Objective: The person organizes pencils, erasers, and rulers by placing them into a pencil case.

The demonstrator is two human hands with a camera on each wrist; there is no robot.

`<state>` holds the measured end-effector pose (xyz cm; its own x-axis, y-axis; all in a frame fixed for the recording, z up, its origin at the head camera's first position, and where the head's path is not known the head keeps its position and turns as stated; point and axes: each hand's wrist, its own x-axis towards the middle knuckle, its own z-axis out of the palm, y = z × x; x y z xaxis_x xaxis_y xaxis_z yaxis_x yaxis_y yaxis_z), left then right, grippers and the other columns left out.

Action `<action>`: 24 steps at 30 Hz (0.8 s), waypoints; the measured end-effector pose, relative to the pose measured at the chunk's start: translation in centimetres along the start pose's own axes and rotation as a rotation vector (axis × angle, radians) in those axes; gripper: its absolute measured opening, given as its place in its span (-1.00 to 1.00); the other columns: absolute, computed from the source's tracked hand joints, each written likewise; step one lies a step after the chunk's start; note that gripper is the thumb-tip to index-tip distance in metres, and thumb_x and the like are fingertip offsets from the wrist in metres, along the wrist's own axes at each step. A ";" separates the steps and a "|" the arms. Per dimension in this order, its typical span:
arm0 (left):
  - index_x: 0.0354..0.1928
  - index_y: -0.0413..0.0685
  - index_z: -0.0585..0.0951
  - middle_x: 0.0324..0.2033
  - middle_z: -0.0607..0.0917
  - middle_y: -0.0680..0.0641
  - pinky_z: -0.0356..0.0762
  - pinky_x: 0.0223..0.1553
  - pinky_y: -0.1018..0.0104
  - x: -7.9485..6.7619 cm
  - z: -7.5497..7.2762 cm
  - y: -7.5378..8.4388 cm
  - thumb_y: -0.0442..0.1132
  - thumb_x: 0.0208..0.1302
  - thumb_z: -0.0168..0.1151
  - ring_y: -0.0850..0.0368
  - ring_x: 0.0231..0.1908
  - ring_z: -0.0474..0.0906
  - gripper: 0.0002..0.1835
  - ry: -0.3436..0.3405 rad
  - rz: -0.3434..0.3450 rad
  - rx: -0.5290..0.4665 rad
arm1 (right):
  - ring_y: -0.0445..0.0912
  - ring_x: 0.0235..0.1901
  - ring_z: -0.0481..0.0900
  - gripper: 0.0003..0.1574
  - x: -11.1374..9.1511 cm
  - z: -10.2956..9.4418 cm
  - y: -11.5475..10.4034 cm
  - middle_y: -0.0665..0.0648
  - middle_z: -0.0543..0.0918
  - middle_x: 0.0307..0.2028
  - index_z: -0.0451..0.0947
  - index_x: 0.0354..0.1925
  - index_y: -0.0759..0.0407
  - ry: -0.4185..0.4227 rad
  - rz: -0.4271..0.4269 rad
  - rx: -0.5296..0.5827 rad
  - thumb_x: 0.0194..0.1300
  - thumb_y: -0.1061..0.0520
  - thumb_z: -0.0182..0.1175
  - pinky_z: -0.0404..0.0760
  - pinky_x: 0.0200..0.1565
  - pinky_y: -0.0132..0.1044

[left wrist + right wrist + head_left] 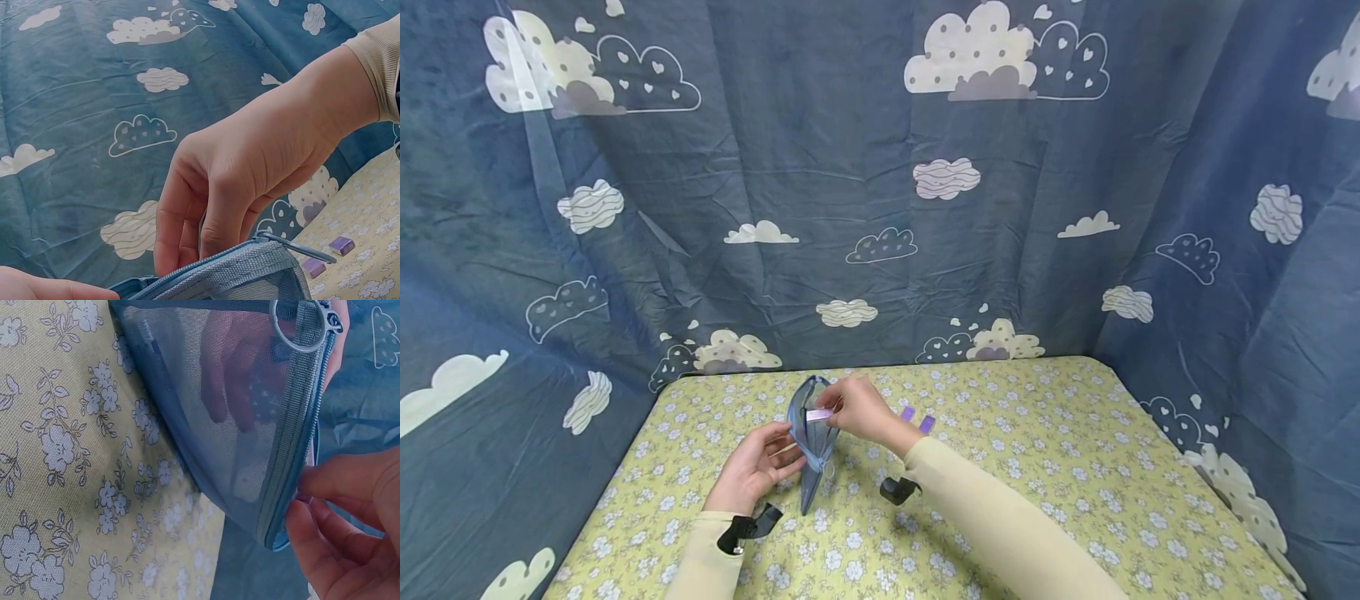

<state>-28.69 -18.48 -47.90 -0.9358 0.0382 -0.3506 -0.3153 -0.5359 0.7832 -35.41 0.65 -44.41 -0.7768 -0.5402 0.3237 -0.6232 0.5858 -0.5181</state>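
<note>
A blue mesh zipper pouch [812, 479] stands tilted above the table, its zipped mouth open. My left hand [751, 468] holds it from the left side; its fingers show dimly through the mesh in the right wrist view. At the mouth, my right hand [859, 410] pinches a small light-purple block [818, 414] between thumb and fingers. In the left wrist view those fingertips dip behind the pouch's zipper edge [206, 269], which hides the block. A slim dark stick-like thing [150, 337] shows through the mesh [181, 375].
Two small purple blocks [342, 245] lie on the table just beyond the right wrist. A yellow floral cloth [1037, 467] covers the table. Blue cloud-print curtains [880, 208] enclose its back and sides. A ring pull [300, 337] hangs from the zipper.
</note>
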 end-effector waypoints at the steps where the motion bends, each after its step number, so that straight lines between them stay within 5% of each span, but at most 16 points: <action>1: -0.19 -0.15 0.44 -0.18 0.45 -0.18 0.32 0.04 -0.14 -0.1 0.1 0.1 -0.23 0.14 0.22 -0.18 -0.06 0.45 -0.76 -0.003 -0.001 0.000 | -0.37 -0.51 0.50 -0.70 0.0 0.1 0.0 -0.05 0.64 -0.46 0.67 -0.29 0.05 0.000 -0.001 -0.002 -0.08 0.28 0.36 0.49 -0.44 -0.52; 24: -0.20 -0.14 0.45 -0.17 0.48 -0.18 0.36 0.00 -0.14 0.4 -0.1 -0.1 -0.21 0.14 0.21 -0.19 -0.02 0.43 -0.76 0.024 0.003 0.008 | -0.32 -0.47 0.54 -0.67 -0.2 0.5 -0.4 0.01 0.65 -0.39 0.66 -0.24 0.06 -0.040 0.023 -0.009 -0.08 0.28 0.37 0.49 -0.44 -0.52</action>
<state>-28.99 -18.49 -48.21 -0.9328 0.0164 -0.3601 -0.3136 -0.5295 0.7882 -34.92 0.21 -44.65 -0.7868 -0.5500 0.2800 -0.6062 0.6035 -0.5180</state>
